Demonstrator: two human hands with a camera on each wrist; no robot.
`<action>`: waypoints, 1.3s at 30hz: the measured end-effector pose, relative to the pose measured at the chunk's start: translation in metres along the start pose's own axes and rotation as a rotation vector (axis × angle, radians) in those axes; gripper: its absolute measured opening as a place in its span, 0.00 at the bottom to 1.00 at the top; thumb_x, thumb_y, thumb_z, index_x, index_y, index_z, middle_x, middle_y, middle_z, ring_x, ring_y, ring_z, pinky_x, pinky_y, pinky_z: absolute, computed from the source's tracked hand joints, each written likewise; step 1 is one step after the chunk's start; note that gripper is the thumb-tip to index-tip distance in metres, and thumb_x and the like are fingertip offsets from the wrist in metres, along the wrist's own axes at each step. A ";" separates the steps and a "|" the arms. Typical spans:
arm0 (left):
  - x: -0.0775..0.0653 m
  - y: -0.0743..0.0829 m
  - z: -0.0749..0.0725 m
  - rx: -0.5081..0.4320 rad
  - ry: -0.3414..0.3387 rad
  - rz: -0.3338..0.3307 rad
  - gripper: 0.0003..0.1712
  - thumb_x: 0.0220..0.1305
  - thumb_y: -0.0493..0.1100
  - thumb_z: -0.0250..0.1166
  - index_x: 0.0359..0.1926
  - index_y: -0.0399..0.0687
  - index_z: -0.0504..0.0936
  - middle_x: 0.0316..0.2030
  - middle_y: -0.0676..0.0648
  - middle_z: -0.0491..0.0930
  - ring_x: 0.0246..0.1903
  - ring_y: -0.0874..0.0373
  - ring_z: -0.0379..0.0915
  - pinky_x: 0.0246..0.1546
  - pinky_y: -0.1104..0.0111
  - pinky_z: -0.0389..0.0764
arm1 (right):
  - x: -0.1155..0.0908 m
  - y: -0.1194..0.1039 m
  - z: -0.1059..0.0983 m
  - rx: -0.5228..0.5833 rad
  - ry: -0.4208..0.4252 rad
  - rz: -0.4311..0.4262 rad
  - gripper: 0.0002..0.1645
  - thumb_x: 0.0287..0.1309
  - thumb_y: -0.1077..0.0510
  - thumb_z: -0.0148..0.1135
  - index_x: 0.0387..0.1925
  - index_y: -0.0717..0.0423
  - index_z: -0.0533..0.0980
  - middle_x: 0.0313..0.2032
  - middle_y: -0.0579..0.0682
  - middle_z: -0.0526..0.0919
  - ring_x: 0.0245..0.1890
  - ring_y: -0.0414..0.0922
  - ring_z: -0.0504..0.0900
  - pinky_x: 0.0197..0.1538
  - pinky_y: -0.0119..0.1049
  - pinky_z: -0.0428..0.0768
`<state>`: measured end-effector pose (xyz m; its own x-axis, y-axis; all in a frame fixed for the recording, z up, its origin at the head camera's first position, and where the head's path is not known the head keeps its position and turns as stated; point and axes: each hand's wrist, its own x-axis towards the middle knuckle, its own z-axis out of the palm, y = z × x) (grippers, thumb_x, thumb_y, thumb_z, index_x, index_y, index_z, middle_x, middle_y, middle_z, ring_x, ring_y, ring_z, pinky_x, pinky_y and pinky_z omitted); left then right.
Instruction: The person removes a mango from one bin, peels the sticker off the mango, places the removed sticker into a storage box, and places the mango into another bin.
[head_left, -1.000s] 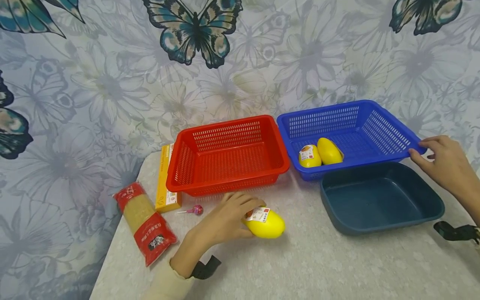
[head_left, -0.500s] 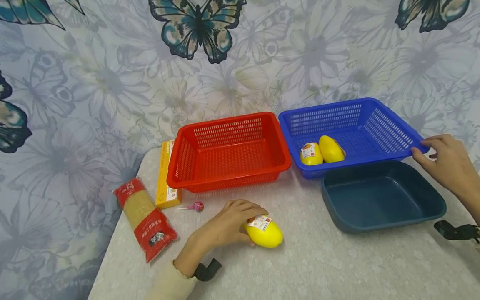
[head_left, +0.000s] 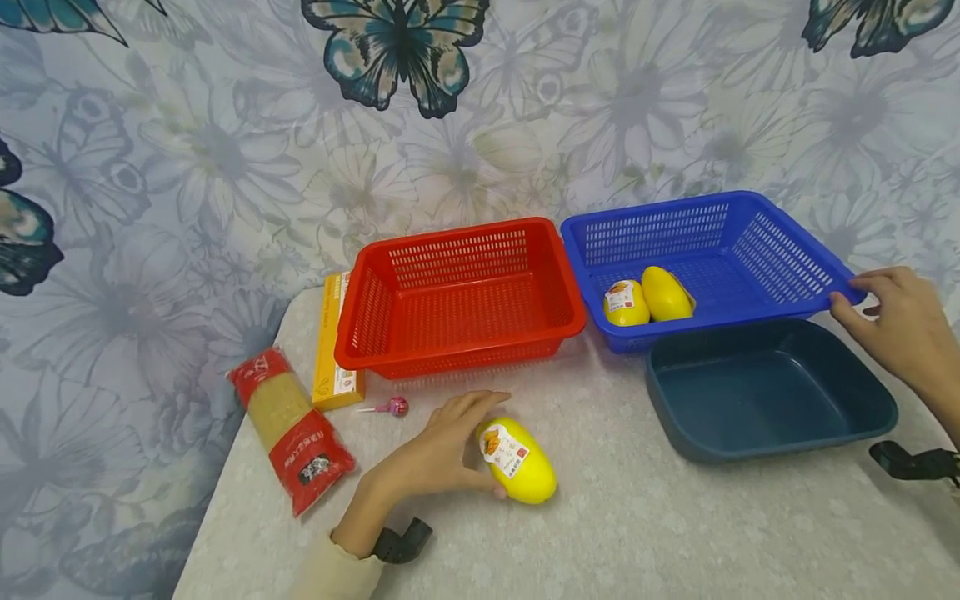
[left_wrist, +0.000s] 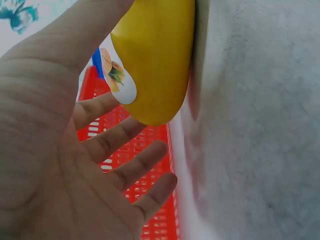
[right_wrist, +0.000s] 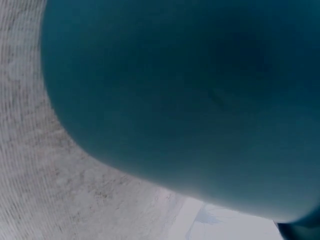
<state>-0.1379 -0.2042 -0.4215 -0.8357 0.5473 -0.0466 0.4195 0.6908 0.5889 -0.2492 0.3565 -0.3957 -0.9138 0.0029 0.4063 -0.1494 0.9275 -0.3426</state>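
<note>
Left hand [head_left: 431, 450]: fingers straight and spread beside the loose yellow egg-shaped piece, not wrapped round it; the thumb lies along its near edge, and I can't tell whether it touches.
Loose yellow piece [head_left: 534, 479]: one, lying on the table in front of the red basket; its white sticker [head_left: 505, 448] shows an orange-toned food picture, a small red mark and print too small to read.
Half a second ago: the left fingers lay over this piece; now they are off it, and it has turned so more of the sticker faces up.
Packet [head_left: 292, 429]: one, red at both ends, tan in the middle, white characters I can't make out, a black-and-white picture at the near end.
Dark teal basin [head_left: 765, 392]: one, just in front of the blue basket.
Lollipop [head_left: 398, 407]: one, pink wrapper, white stick.
Yellow box [head_left: 328, 354]: one, beside the red basket, its lettering too small to read.
Right hand [head_left: 903, 329]: pinching the near right corner of the blue basket, same as before.
Red basket [head_left: 465, 317]: one, slotted sides.
Blue basket [head_left: 757, 271]: one, holding two more yellow pieces [head_left: 666, 293] side by side, one with its sticker showing.
Backdrop [head_left: 480, 167]: pale flowers, parts of four dark butterflies.
</note>
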 end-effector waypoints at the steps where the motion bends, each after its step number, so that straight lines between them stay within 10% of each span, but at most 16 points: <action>1: -0.001 -0.001 0.000 -0.014 0.009 -0.006 0.64 0.41 0.68 0.79 0.77 0.65 0.56 0.72 0.56 0.58 0.70 0.55 0.53 0.68 0.46 0.58 | 0.000 0.000 0.000 0.001 0.003 0.002 0.27 0.67 0.59 0.54 0.49 0.87 0.67 0.52 0.79 0.64 0.46 0.74 0.66 0.46 0.71 0.69; 8: -0.005 -0.008 -0.003 -0.131 0.055 0.003 0.58 0.44 0.57 0.83 0.74 0.60 0.62 0.64 0.53 0.69 0.62 0.55 0.66 0.65 0.54 0.67 | -0.001 0.001 0.002 0.009 -0.013 0.013 0.28 0.68 0.58 0.54 0.49 0.86 0.67 0.53 0.79 0.63 0.48 0.75 0.64 0.47 0.72 0.67; 20: -0.001 -0.004 0.021 -0.161 0.070 0.006 0.54 0.47 0.70 0.75 0.73 0.69 0.61 0.68 0.63 0.60 0.67 0.60 0.56 0.67 0.50 0.64 | 0.009 -0.019 -0.021 -0.049 0.030 -0.123 0.20 0.65 0.62 0.55 0.47 0.80 0.71 0.52 0.78 0.68 0.54 0.76 0.64 0.65 0.69 0.58; 31: -0.002 -0.009 0.028 -0.107 0.140 0.028 0.53 0.47 0.74 0.72 0.72 0.71 0.61 0.67 0.68 0.60 0.65 0.65 0.56 0.68 0.51 0.58 | 0.000 -0.106 -0.031 0.003 0.000 -0.526 0.15 0.51 0.68 0.70 0.42 0.72 0.80 0.43 0.68 0.81 0.46 0.66 0.78 0.48 0.66 0.75; 39: -0.003 -0.012 0.031 -0.124 0.137 0.044 0.53 0.48 0.74 0.72 0.73 0.70 0.60 0.67 0.65 0.61 0.66 0.61 0.57 0.67 0.49 0.59 | -0.013 -0.151 -0.020 0.139 0.064 -0.836 0.44 0.72 0.31 0.39 0.39 0.67 0.83 0.41 0.58 0.84 0.41 0.57 0.82 0.50 0.39 0.76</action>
<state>-0.1293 -0.1995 -0.4531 -0.8614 0.5005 0.0873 0.4172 0.5989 0.6836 -0.2071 0.2236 -0.3328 -0.4596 -0.6383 0.6176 -0.8150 0.5794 -0.0077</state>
